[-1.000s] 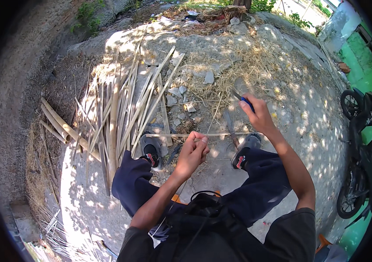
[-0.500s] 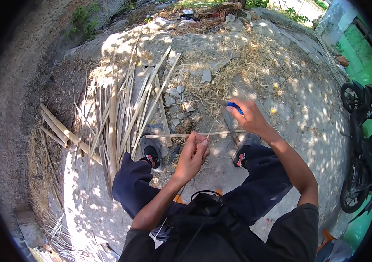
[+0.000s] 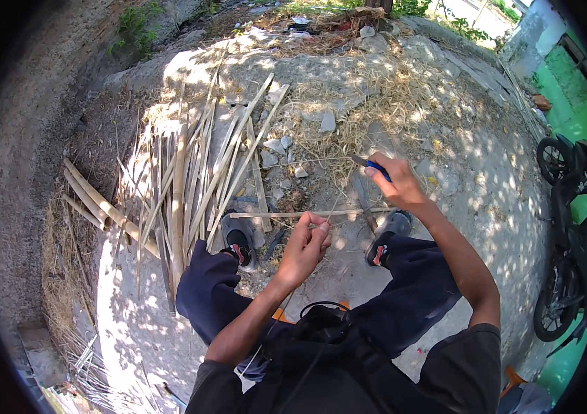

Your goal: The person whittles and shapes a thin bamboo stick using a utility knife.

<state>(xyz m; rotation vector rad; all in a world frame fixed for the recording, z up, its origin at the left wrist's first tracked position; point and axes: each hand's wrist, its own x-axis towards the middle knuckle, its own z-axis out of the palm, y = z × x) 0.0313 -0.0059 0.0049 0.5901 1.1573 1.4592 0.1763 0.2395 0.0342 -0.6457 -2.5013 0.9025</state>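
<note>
My left hand [image 3: 302,250] is closed, thumb against fingers, on a thin bamboo strip [image 3: 334,205]. One end of the strip pokes out past the fingertips, and the rest trails back under my left forearm. Farther forward and to the right, my right hand [image 3: 402,185] grips a knife [image 3: 379,171] by its blue handle, its short blade pointing left. The blade appears apart from the strip. Below both hands, a flat bamboo slat [image 3: 276,214] lies across between my shoes. By my right shoe lies a long-bladed tool with a wooden handle [image 3: 371,219].
Many split bamboo slats [image 3: 200,172] are heaped on the left, beside thicker bamboo poles [image 3: 111,207]. Stones [image 3: 273,145] and dry shavings [image 3: 397,103] litter the ground ahead. A black motorcycle [image 3: 573,241] stands at right by a green wall [image 3: 569,96].
The knife in my right hand has shifted slightly to the right. My left hand stays in nearly the same place with the strip.
</note>
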